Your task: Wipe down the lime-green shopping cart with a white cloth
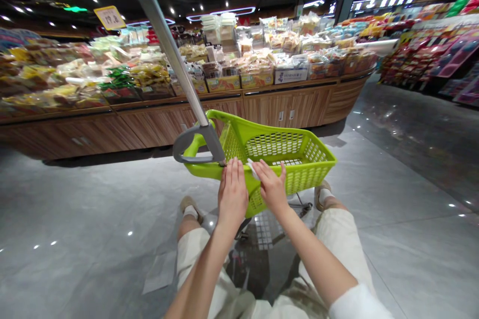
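A lime-green plastic shopping cart (318, 164) with perforated walls stands in front of me. My left hand (233, 192) lies on its near rim beside the grey handle bracket (213, 143). The fingers are stretched out side by side; the thumb is hidden. Just to the right, my right hand (272, 185) presses a crumpled white tissue (253, 169) against the same rim, its thumb raised. Only part of the tissue shows past the fingertips. A metal pole (170, 40) slants up to the left from the bracket.
Behind the cart runs a wooden display counter (262, 109) piled with packaged food. A price sign (110, 17) stands above it at left. More packaged goods (419, 55) fill the right side. My legs (340, 239) straddle the cart on the glossy grey floor (93, 219).
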{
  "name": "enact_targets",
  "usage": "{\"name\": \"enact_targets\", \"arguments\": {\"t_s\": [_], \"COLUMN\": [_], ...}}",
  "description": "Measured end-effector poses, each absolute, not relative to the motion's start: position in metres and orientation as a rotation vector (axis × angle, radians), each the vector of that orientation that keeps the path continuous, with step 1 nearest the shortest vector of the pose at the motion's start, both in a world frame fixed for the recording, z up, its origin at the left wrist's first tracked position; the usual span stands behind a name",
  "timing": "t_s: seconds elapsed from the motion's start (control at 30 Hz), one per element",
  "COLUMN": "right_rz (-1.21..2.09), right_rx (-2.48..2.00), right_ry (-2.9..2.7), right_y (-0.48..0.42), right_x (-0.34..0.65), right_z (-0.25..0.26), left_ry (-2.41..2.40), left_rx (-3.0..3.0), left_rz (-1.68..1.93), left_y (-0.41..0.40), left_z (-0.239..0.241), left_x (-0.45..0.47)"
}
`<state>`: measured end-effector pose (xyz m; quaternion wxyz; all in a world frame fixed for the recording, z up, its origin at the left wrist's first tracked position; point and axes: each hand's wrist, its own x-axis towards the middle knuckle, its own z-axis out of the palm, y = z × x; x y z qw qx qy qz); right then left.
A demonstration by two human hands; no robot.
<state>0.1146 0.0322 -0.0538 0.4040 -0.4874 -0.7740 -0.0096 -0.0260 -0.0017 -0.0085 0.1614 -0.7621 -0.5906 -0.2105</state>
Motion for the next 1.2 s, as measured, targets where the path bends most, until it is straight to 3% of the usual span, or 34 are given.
{"name": "enact_targets", "arguments": {"t_s": [0.23,0.33,0.57,0.93,1.2], "right_rz": [-0.223,-0.149,0.164,-0.124,0.101], "right_rx": [-1.548,-1.581,-1.24,-1.522,-1.267], "right_ry": [-1.627,-1.528,-1.881,-1.749,-1.984], "right_y": [0.052,0.046,0.027,0.045,0.027], "right_x": [0.204,0.168,0.076,0.179,0.082], "right_z": [-0.103,-0.084,-0.02,-0.087,-0.028], "left_ry": [-1.733,-1.739,-1.721,-1.709,-1.717], "left_rx": [-2.152,-2.151,-2.147,-2.174,-2.144], "left_rz": [-0.662,-0.643,-0.613,-0.731,-0.69], "left_y": [-0.001,-0.001,-0.002,-0.001,0.0], "left_z": [-0.012,-0.012,-0.01,-0.013,-0.015], "left_x": [-0.019,-0.016,-0.017,-0.018,-0.019]}}
